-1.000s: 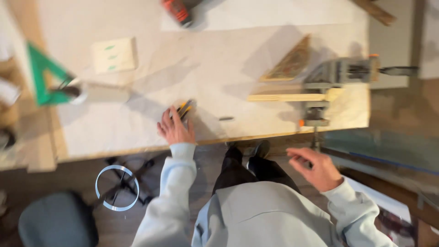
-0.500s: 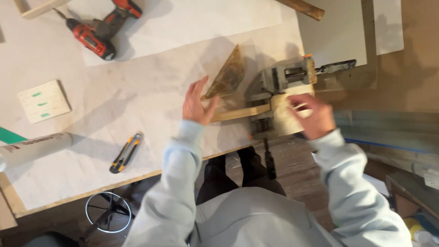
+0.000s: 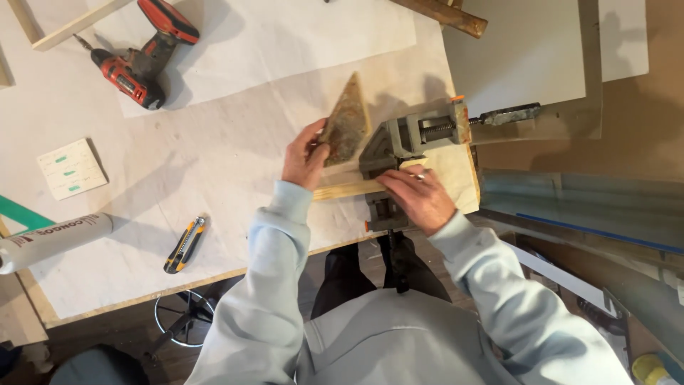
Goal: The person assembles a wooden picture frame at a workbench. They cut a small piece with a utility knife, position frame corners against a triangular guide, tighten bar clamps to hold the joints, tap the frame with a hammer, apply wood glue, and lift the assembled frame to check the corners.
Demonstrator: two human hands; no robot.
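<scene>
Left hand (image 3: 305, 155) pinched the lower corner of a flat triangular piece (image 3: 347, 120), mottled brown with a rough, rusty-looking surface; thumb and fingers closed on its edge. The triangle lay flat on the tabletop (image 3: 235, 142), apex pointing away from the person, just beside a grey metal corner clamp (image 3: 399, 142).

Right hand (image 3: 419, 196) lay palm down with fingers together, pressing on a pale wooden strip (image 3: 348, 190) where the strip entered the clamp. A ring showed on one finger. The strip was straight, square-edged and smooth, and ran left to right near the front edge of the tabletop, between the two hands.

The clamp had an orange-tipped screw running toward the right and a dark handle hanging over the front edge. The tabletop was covered with white, slightly wrinkled paper.

Well to the left: a yellow and black utility knife (image 3: 185, 244), a red and black cordless drill (image 3: 146, 53), a white tube (image 3: 50, 239).
</scene>
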